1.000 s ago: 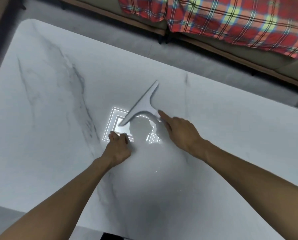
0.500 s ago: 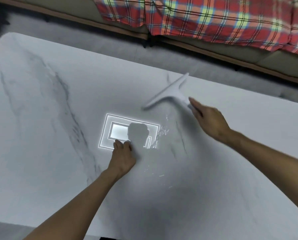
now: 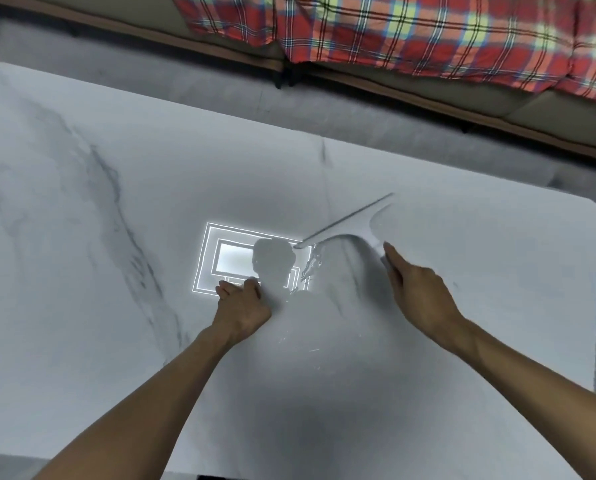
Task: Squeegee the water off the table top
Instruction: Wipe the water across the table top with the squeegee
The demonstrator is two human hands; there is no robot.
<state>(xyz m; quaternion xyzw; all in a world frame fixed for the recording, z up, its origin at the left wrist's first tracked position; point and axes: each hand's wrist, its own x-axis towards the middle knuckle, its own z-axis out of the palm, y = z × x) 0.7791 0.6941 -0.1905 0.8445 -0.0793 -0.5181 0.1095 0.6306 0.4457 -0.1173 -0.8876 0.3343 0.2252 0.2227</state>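
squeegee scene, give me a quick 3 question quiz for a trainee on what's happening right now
1. True or false: the right hand holds the squeegee by its handle.
2. Where is the left hand? A) pressed on the table top B) on the squeegee blade C) lifted off the table
3. What bright shape shows on the marble beside the left hand?

Key: 1 true; 2 A; 3 the ceiling light's reflection.
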